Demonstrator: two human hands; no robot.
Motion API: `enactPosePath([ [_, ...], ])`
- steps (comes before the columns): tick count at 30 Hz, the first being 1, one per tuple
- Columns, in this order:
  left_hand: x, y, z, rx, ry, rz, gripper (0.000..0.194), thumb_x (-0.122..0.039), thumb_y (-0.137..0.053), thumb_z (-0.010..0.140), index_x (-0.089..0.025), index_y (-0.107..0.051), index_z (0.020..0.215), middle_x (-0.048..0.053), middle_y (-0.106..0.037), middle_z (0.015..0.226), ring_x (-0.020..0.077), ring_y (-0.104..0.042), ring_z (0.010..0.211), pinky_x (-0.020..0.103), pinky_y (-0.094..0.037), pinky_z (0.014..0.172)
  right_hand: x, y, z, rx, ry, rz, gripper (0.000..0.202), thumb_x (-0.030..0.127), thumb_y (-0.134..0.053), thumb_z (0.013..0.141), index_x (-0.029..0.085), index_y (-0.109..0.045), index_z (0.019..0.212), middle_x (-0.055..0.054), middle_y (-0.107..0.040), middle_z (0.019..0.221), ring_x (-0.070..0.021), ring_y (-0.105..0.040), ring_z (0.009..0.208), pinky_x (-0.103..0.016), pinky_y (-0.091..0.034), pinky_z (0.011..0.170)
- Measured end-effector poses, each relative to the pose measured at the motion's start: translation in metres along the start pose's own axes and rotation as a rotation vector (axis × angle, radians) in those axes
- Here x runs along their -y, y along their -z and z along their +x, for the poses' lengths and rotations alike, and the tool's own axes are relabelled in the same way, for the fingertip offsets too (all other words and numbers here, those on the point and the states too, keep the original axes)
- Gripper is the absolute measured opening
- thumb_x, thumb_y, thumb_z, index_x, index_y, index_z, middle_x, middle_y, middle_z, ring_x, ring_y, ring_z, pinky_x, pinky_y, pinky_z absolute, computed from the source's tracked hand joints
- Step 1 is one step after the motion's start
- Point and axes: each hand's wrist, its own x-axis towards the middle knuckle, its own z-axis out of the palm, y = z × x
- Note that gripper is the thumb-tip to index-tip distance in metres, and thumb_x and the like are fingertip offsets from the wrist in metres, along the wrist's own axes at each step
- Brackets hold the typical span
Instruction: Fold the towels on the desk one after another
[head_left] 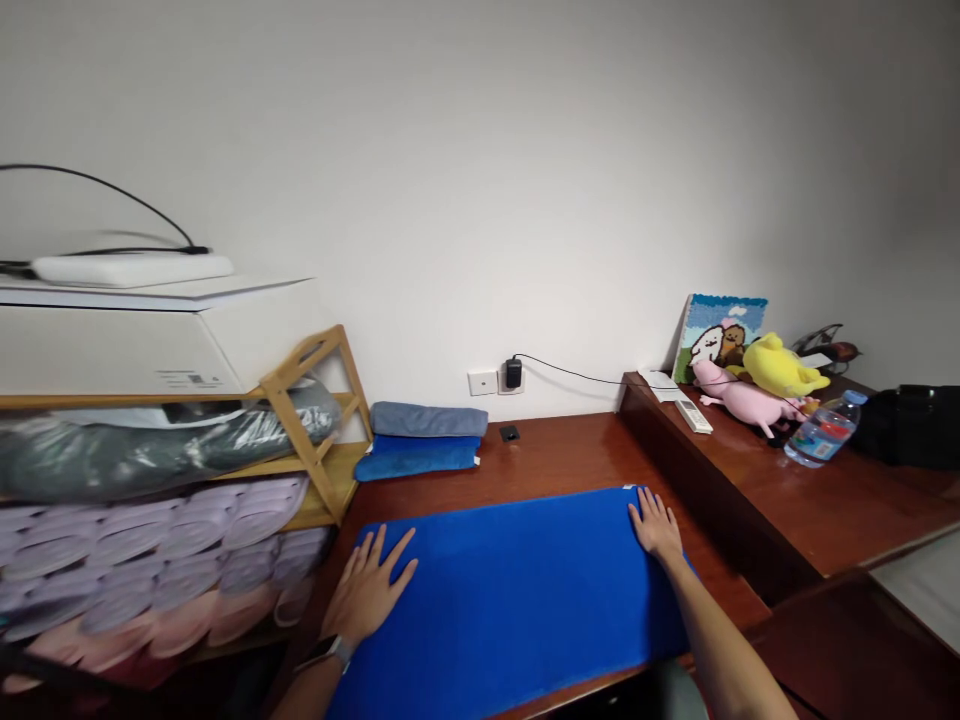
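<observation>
A bright blue towel (517, 590) lies spread out over the brown wooden desk (555, 450), its near edge at the desk's front. My left hand (369, 588) rests flat on its left side, fingers spread, with a watch (330, 652) on the wrist. Over at the far right corner, close to a small white tag, my right hand (656, 523) presses down with the fingers apart. Behind the spread towel, against the wall, a folded grey towel (427, 420) and a folded blue towel (420, 457) are laid together.
On the left stands a wooden rack (307, 440) with rows of slippers (187, 525) and a white box (255, 330) on top. A raised surface at right bears a remote (694, 416), plush toys (780, 368) and a water bottle (825, 430). A black plug (513, 373) sits in the wall.
</observation>
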Motion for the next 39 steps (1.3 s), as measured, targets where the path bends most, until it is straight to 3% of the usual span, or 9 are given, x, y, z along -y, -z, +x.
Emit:
enactPosePath([
  [7,-0.005,0.002,-0.002,-0.014,0.026,-0.010,0.073,-0.066,-0.041,0.097,-0.030,-0.045,0.161,0.011,-0.039,0.173,0.0359,-0.032,0.161,0.056,-0.026,0.129,0.006,0.015,-0.008,0.031,-0.026,0.015,0.075,0.057,-0.015,0.106,0.023,-0.022,0.172,-0.001,-0.020,0.178,-0.0218,-0.016,0.164,-0.042,-0.018,0.131],
  [12,-0.002,0.022,0.008,0.127,0.044,-0.017,0.078,-0.067,-0.041,0.097,-0.026,-0.042,0.163,0.017,-0.040,0.172,0.0374,-0.037,0.158,0.057,-0.033,0.124,0.028,0.047,-0.012,0.041,-0.040,0.025,0.067,0.046,-0.034,0.102,0.023,-0.045,0.164,-0.012,-0.038,0.171,-0.0376,-0.028,0.159,-0.063,-0.021,0.126],
  [17,0.021,0.025,0.021,-0.007,0.046,-0.013,0.066,-0.052,-0.031,0.102,-0.018,-0.058,0.152,0.018,-0.056,0.160,0.0330,-0.049,0.151,0.053,-0.034,0.126,0.133,0.058,-0.054,-0.086,0.289,0.057,0.064,0.030,-0.044,0.097,0.014,-0.051,0.159,-0.016,-0.041,0.169,-0.0352,-0.026,0.160,-0.050,-0.010,0.132],
  [19,0.030,0.014,0.022,-0.047,0.055,-0.037,0.067,-0.051,-0.032,0.100,-0.017,-0.057,0.152,0.016,-0.055,0.161,0.0312,-0.047,0.152,0.052,-0.034,0.127,0.195,0.045,-0.082,-0.059,0.469,0.086,0.061,0.037,-0.047,0.099,0.025,-0.052,0.159,-0.005,-0.044,0.169,-0.0276,-0.031,0.159,-0.041,-0.016,0.132],
  [22,0.038,-0.005,0.020,-0.043,0.072,-0.067,0.071,-0.055,-0.031,0.100,-0.018,-0.050,0.158,0.014,-0.049,0.166,0.0286,-0.044,0.155,0.051,-0.032,0.128,0.280,0.018,-0.121,0.050,0.774,0.224,0.062,0.048,-0.035,0.108,0.025,-0.043,0.165,-0.005,-0.037,0.172,-0.0261,-0.027,0.161,-0.048,-0.016,0.133],
  [26,0.042,-0.016,0.020,-0.036,0.082,-0.063,0.076,-0.058,-0.031,0.099,-0.017,-0.044,0.161,0.014,-0.045,0.169,0.0277,-0.039,0.158,0.050,-0.029,0.130,0.327,-0.007,-0.136,0.112,0.844,0.265,0.067,0.058,-0.025,0.110,0.025,-0.032,0.169,-0.004,-0.031,0.174,-0.0244,-0.021,0.163,-0.051,-0.015,0.133],
  [30,0.041,-0.017,0.022,-0.057,0.081,-0.022,0.077,-0.056,-0.032,0.097,-0.016,-0.043,0.162,0.014,-0.043,0.170,0.0283,-0.037,0.159,0.051,-0.025,0.131,0.275,-0.002,-0.101,0.075,0.690,0.204,0.066,0.055,-0.023,0.111,0.026,-0.027,0.170,-0.004,-0.026,0.175,-0.0236,-0.018,0.164,-0.051,-0.012,0.133],
  [34,0.041,-0.019,0.024,-0.053,0.080,0.008,0.079,-0.056,-0.031,0.096,-0.014,-0.042,0.162,0.015,-0.041,0.171,0.0290,-0.036,0.159,0.050,-0.022,0.132,0.164,0.018,-0.048,0.089,0.399,0.086,0.068,0.054,-0.021,0.111,0.023,-0.023,0.171,-0.003,-0.022,0.176,-0.0227,-0.013,0.165,-0.046,-0.009,0.133],
  [39,0.045,-0.023,0.025,-0.052,0.078,-0.010,0.080,-0.057,-0.032,0.096,-0.013,-0.042,0.162,0.016,-0.042,0.171,0.0306,-0.036,0.159,0.050,-0.023,0.132,0.052,0.022,-0.001,0.107,0.351,0.015,0.068,0.055,-0.019,0.111,0.025,-0.019,0.172,0.001,-0.020,0.177,-0.0174,-0.010,0.165,-0.039,-0.008,0.133],
])
